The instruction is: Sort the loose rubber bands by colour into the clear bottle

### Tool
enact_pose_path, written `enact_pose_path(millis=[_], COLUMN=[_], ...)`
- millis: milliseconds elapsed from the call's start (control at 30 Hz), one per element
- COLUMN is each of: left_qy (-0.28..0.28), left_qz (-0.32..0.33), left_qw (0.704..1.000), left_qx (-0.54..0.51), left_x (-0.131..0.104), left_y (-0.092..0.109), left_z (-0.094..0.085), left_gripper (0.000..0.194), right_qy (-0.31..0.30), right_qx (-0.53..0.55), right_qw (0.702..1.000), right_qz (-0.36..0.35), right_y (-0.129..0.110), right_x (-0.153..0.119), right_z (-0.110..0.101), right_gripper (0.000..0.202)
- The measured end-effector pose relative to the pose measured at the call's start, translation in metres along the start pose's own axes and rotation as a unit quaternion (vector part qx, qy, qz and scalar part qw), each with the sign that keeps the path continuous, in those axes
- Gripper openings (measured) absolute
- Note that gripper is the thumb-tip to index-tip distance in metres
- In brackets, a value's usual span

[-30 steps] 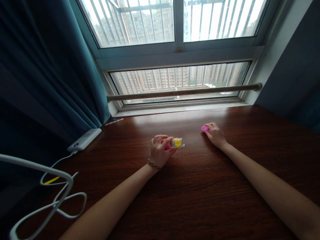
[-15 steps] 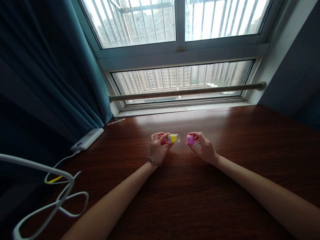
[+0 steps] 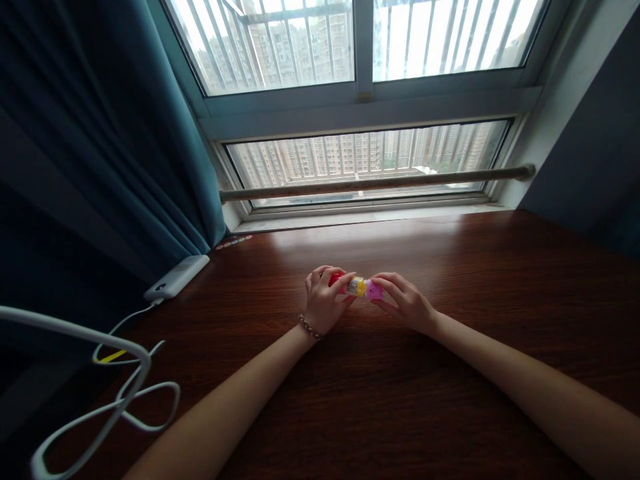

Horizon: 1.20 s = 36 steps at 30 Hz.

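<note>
My left hand point(image 3: 324, 301), with a braided bracelet at the wrist, is closed around a small clear bottle point(image 3: 355, 287) with red and yellow parts. The bottle lies sideways, its clear end pointing right. A pink cap point(image 3: 375, 289) is pinched between the thumb and fingers of my right hand point(image 3: 406, 301). The cap sits over the bottle's right end; whether it is fully seated cannot be told. Both hands are over the middle of the brown wooden table point(image 3: 360, 387). My left fingers hide the bottle's left part.
At the left, a white power bank point(image 3: 177, 277) lies beside the blue curtain point(image 3: 165, 167), with a cable plugged in. A thick white cable point(image 3: 120, 343) loops at the lower left. Behind the table are a window point(image 3: 365, 153) and a horizontal rail point(image 3: 380, 185).
The gap between the bottle and the pink cap has closed. My left hand moved right with the bottle, and the cap now covers its clear end.
</note>
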<state>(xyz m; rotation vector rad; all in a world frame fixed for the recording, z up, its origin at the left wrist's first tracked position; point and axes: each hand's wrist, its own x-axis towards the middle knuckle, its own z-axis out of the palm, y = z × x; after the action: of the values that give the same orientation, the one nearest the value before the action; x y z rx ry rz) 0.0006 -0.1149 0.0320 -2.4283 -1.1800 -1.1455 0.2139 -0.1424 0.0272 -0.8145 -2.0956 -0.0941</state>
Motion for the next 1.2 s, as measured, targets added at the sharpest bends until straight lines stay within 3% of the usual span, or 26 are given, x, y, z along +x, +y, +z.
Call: enact_pose_path(millis=[133, 267, 367, 533, 633, 800, 1000, 1067, 1200], left_qy=[-0.010, -0.021, -0.019, -0.003, 0.000, -0.001, -0.004, -0.003, -0.009], left_qz=[0.020, 0.054, 0.039, 0.000, -0.007, 0.002, -0.012, -0.008, 0.003], left_qw=[1.000, 0.998, 0.999, 1.000, 1.000, 1.000, 1.000, 1.000, 1.000], left_qx=[-0.001, -0.008, -0.008, -0.001, 0.002, -0.003, 0.002, 0.001, -0.001], left_x=[-0.0023, -0.0048, -0.0041, -0.0009, -0.0006, -0.0010, -0.0009, -0.0013, -0.0021], left_y=[0.0021, 0.0048, 0.0058, 0.0047, 0.0040, 0.0047, 0.0042, 0.0040, 0.0045], left_z=[-0.0027, -0.0048, -0.0040, -0.0006, 0.0002, -0.0002, -0.0002, 0.0001, 0.0003], left_gripper=[0.035, 0.036, 0.037, 0.036, 0.036, 0.036, 0.037, 0.037, 0.036], right_qy=[-0.031, -0.085, -0.056, 0.033, 0.027, -0.038, 0.009, 0.006, -0.015], right_qx=[-0.007, -0.029, 0.014, 0.057, 0.033, 0.018, 0.025, 0.025, -0.018], right_qw=[0.999, 0.990, 0.986, 0.993, 0.996, 0.988, 0.997, 0.998, 0.993], right_qz=[0.023, 0.111, 0.159, 0.095, 0.084, 0.148, 0.073, 0.064, 0.113], right_y=[-0.0029, -0.0028, -0.0004, 0.0005, 0.0003, 0.0017, -0.0026, -0.0022, 0.0016], right_x=[-0.0006, -0.0039, -0.0050, -0.0021, -0.0028, -0.0068, -0.0016, -0.0016, -0.0054], right_z=[-0.0026, -0.0043, -0.0033, 0.0014, 0.0019, -0.0018, -0.0002, 0.0009, -0.0003], right_gripper=[0.034, 0.032, 0.035, 0.061, 0.050, 0.039, 0.064, 0.058, 0.041])
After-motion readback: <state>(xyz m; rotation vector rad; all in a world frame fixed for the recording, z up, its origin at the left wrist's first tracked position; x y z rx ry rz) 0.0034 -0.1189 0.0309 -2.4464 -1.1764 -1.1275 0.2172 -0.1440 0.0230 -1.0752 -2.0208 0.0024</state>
